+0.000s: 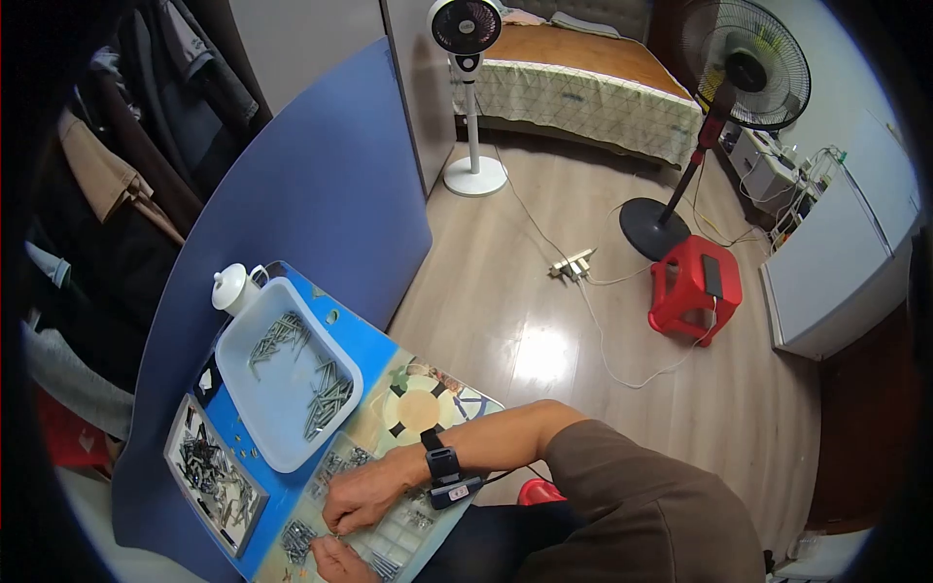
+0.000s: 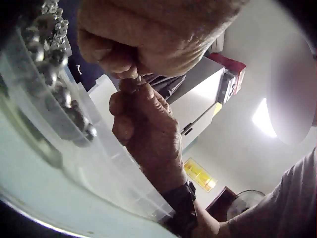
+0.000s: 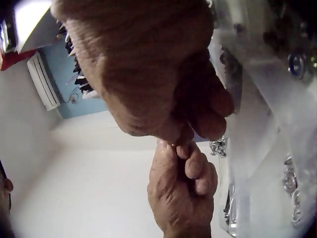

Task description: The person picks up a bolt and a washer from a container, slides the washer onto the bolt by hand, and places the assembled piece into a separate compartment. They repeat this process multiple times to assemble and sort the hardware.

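My two hands meet over a clear compartment box of small metal hardware at the near edge of a blue table. My right hand, with a black strap on its wrist, curls its fingertips against those of my left hand. Together they pinch a tiny metal part, and the same pinch shows in the right wrist view. The part is too small to name. Screws and washers lie in the compartments beside the hands.
A white tray of long screws and a clear box of dark screws lie to the left. A white lidded pot stands behind them. A blue panel backs the table. Two fans, a red stool and a power strip are on the floor.
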Demonstrator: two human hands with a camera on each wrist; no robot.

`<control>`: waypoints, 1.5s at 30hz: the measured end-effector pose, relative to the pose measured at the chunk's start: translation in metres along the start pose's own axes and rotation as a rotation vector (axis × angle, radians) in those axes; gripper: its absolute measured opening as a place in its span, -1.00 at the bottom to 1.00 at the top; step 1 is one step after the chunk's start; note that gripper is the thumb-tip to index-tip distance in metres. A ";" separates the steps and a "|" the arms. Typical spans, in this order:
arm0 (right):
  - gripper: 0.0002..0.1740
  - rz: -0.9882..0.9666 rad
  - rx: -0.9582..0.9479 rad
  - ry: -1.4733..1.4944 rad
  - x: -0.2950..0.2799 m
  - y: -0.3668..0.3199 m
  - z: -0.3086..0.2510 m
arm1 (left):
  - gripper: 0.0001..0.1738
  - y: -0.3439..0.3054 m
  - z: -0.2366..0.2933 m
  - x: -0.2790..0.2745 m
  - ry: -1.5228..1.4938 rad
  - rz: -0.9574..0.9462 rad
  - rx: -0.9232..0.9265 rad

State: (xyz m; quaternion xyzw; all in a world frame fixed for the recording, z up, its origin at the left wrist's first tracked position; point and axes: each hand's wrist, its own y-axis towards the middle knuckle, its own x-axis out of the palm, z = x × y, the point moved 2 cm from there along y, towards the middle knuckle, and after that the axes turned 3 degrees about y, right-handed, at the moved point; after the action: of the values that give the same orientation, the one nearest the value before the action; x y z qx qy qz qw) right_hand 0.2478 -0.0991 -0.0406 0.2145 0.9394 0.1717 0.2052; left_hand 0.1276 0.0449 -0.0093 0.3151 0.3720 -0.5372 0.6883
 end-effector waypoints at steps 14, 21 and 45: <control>-0.70 -0.038 0.016 -0.309 0.009 -0.005 -0.014 | -0.64 0.004 -0.013 0.016 -0.171 0.273 0.304; -0.77 0.014 -0.010 -0.316 0.007 -0.005 -0.017 | -0.58 0.008 -0.003 0.009 -0.329 0.166 0.110; -0.82 0.030 -0.065 -0.518 -0.006 -0.005 -0.020 | -0.89 0.001 -0.015 0.015 -0.634 0.071 -0.077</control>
State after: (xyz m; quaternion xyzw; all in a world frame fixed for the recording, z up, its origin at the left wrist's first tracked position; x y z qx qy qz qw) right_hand 0.2420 -0.1109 -0.0233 0.2583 0.8463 0.1441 0.4430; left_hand 0.1281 0.0499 -0.0295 0.1185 0.1480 -0.5698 0.7996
